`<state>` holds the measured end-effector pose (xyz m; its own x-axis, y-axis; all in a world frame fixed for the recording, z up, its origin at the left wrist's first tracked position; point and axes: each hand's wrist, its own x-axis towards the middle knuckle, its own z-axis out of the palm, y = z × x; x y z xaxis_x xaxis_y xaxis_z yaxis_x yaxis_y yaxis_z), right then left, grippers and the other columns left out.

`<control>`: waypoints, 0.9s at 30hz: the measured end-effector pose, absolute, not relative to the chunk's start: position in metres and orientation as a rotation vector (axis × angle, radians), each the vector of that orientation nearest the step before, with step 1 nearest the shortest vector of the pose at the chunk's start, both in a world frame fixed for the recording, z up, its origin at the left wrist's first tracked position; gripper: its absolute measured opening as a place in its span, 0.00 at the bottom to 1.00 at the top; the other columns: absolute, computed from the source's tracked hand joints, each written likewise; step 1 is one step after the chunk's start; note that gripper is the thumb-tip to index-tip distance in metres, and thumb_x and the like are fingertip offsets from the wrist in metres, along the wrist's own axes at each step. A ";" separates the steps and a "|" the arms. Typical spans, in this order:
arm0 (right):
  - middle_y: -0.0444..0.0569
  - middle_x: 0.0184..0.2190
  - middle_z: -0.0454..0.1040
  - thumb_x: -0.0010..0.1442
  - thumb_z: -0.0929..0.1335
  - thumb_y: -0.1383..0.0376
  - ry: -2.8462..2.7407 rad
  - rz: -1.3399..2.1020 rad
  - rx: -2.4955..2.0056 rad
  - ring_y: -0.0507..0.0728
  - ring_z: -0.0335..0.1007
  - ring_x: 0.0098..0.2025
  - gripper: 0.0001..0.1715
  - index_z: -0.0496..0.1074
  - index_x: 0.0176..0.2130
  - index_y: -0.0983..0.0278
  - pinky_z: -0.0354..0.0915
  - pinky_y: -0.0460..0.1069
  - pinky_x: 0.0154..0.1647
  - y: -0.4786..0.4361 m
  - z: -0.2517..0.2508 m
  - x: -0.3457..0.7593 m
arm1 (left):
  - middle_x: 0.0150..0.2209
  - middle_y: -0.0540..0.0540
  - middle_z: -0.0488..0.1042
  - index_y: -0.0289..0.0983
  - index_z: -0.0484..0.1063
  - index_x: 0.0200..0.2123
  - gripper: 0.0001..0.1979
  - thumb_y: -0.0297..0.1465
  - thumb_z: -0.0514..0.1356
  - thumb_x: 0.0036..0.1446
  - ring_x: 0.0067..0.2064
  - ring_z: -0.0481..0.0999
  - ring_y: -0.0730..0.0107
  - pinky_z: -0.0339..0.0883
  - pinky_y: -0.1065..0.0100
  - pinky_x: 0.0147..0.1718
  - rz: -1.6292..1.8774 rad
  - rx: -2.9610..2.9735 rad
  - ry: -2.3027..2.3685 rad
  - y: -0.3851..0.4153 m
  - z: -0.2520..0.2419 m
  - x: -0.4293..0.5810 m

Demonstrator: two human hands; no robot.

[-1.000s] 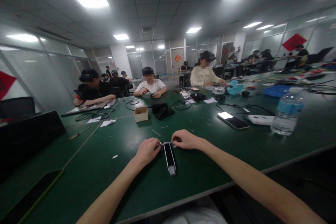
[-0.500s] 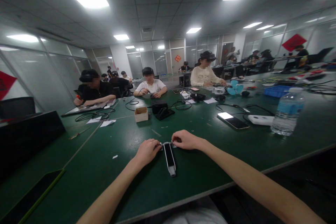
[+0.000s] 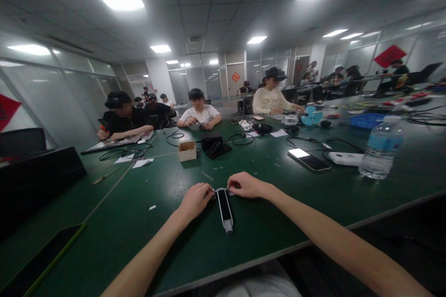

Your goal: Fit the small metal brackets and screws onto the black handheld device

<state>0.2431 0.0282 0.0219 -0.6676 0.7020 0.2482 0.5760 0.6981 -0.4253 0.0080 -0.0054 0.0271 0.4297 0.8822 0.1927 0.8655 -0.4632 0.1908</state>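
Note:
A long, narrow white-and-black device (image 3: 225, 209) lies on the green table, its tapered grey end toward me. My left hand (image 3: 197, 200) is at its far left corner, thumb and fingers pinched on a small grey side piece. At the far right corner my right hand (image 3: 246, 185) curls its fingers in a pinch on a similar small piece. The fingertips partly hide both pieces, so their exact kind cannot be made out.
A small cardboard box (image 3: 187, 151) and a black stand (image 3: 216, 147) are beyond my hands. To the right are a phone (image 3: 308, 159), a white case (image 3: 345, 159) and a water bottle (image 3: 381, 148). A black monitor (image 3: 38, 185) is at left; several people sit opposite.
Both hands and the device stay almost in place, with only a slight shift of the view.

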 end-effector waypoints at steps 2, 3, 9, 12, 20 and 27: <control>0.47 0.32 0.73 0.57 0.66 0.65 -2.517 0.430 -0.984 0.51 0.66 0.31 0.09 0.73 0.37 0.66 0.61 0.45 0.31 0.028 0.022 0.243 | 0.38 0.47 0.75 0.39 0.72 0.38 0.09 0.33 0.53 0.60 0.40 0.72 0.65 0.64 0.66 0.39 0.399 2.604 1.587 -0.006 0.028 0.009; 0.47 0.32 0.73 0.57 0.66 0.65 -2.516 0.429 -0.980 0.51 0.66 0.31 0.09 0.73 0.37 0.66 0.61 0.45 0.31 0.028 0.022 0.243 | 0.37 0.47 0.75 0.39 0.72 0.38 0.09 0.33 0.53 0.60 0.40 0.72 0.65 0.64 0.66 0.39 0.396 2.605 1.579 -0.007 0.029 0.009; 0.46 0.31 0.73 0.57 0.66 0.65 -2.512 0.444 -0.990 0.51 0.66 0.31 0.08 0.73 0.37 0.66 0.60 0.45 0.31 0.027 0.024 0.243 | 0.36 0.46 0.75 0.38 0.72 0.38 0.08 0.31 0.55 0.58 0.39 0.73 0.65 0.64 0.66 0.38 0.398 2.603 1.571 -0.008 0.030 0.009; 0.46 0.32 0.73 0.57 0.66 0.65 -2.510 0.450 -0.994 0.51 0.66 0.31 0.08 0.73 0.37 0.65 0.60 0.45 0.31 0.026 0.024 0.243 | 0.36 0.47 0.75 0.38 0.72 0.38 0.08 0.31 0.54 0.58 0.39 0.73 0.66 0.64 0.66 0.39 0.408 2.599 1.568 -0.008 0.030 0.009; 0.47 0.32 0.73 0.57 0.66 0.65 -2.527 0.448 -1.005 0.51 0.66 0.31 0.09 0.73 0.38 0.65 0.60 0.45 0.31 0.025 0.026 0.243 | 0.38 0.46 0.74 0.38 0.73 0.40 0.12 0.32 0.50 0.62 0.40 0.72 0.66 0.64 0.67 0.39 0.428 2.645 1.517 -0.007 0.028 0.008; 0.47 0.32 0.72 0.58 0.66 0.64 -2.517 0.474 -1.013 0.51 0.66 0.31 0.09 0.73 0.38 0.65 0.60 0.45 0.30 0.025 0.026 0.244 | 0.39 0.46 0.73 0.39 0.72 0.41 0.12 0.33 0.50 0.63 0.40 0.72 0.66 0.63 0.68 0.38 0.434 2.649 1.518 -0.006 0.026 0.006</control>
<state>0.2435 0.0252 0.0257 -0.6653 0.7125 0.2232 0.5824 0.6823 -0.4420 0.0064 -0.0058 0.0256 0.4759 0.8533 0.2131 0.8370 -0.5138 0.1882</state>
